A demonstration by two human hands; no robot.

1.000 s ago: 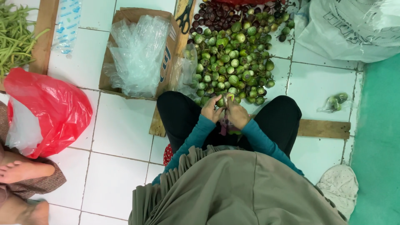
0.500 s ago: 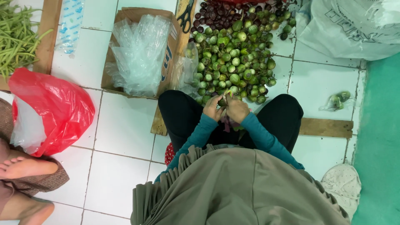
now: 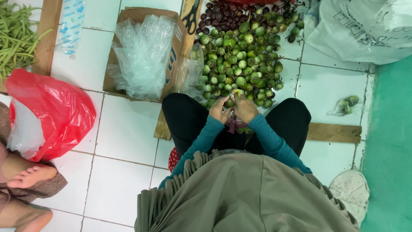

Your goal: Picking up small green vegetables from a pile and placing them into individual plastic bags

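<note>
I sit on a white tiled floor with my knees apart, facing a heap of small round green eggplants (image 3: 240, 60) with dark purple ones (image 3: 223, 15) behind it. My left hand (image 3: 220, 109) and my right hand (image 3: 245, 108) are together at the near edge of the heap. Both hands pinch a small clear plastic bag (image 3: 234, 122) that hangs between them with something purplish in it. Teal sleeves cover my forearms. What my fingers grip beyond the bag is hidden.
A cardboard box (image 3: 171, 51) full of clear plastic bags (image 3: 143, 53) lies left of the heap. A red plastic bag (image 3: 49, 114), green beans (image 3: 17, 36), another person's bare foot (image 3: 30, 176), a white sack (image 3: 356, 25), a wooden plank (image 3: 332, 132) and a small bagged bundle (image 3: 345, 105) surround me.
My hands stay together at the heap's edge and shift only slightly. The view has drifted a little.
</note>
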